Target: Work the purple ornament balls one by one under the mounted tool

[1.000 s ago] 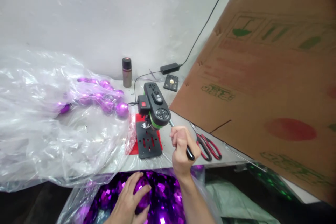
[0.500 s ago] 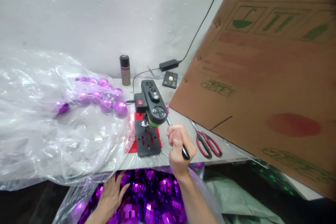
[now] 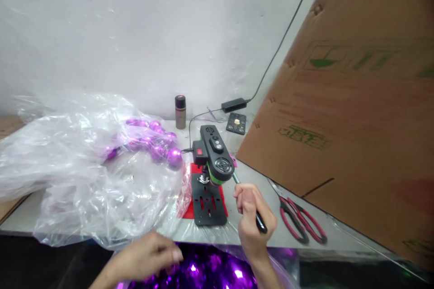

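My right hand [image 3: 254,219] is closed round the black-tipped lever [image 3: 261,223] of a small bench drill press [image 3: 217,153]. Below the press head lies its slotted black base plate [image 3: 209,203], with no workpiece visible on it. At the table's front edge, my left hand [image 3: 142,256] hovers over a plastic bag of shiny purple faceted baubles [image 3: 210,268]. Its fingers are curled in beside the thumb, slightly blurred, and their tips are partly hidden. Whatever they may hold does not show.
Left of the press, smooth purple balls [image 3: 174,157] lie among crumpled clear plastic [image 3: 111,198]. Red-handled scissors [image 3: 301,219] rest on the right, beside a large leaning cardboard box [image 3: 339,113]. A small bottle [image 3: 180,112], power adapter [image 3: 233,104] and dark square box [image 3: 236,123] stand behind.
My left hand has lifted off the baubles in the bag, and its spread fingers have curled in. The right hand keeps hold of the lever. The camera view has shifted up and left.
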A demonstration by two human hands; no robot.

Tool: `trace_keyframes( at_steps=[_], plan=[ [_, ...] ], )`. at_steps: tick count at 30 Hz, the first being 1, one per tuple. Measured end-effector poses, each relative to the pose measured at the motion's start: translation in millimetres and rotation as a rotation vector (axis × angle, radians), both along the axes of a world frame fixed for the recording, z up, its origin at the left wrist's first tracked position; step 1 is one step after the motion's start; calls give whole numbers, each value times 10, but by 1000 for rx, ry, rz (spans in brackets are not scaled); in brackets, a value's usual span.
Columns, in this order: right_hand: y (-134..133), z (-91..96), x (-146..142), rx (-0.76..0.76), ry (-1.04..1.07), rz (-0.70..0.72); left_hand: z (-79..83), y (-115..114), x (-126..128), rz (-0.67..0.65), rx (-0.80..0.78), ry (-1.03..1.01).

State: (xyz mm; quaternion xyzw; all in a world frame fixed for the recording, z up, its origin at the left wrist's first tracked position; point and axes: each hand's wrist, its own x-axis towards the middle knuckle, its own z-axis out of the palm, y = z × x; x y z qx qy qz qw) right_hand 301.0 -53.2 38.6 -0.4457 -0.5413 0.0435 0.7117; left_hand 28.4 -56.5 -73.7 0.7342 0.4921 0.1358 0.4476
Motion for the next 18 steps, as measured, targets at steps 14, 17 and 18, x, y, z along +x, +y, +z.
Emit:
trace_keyframes(
  at_steps=[14,17,18],
  plan=[
    [34,13,-4,27,7,-11,414,2263,258,600,477,-53],
    [43,-14,-2,39,5,-12,334,2282,342,651,483,-117],
    [46,-20,-2,50,3,-13,314,2271,347,670,481,-139]
  ],
)
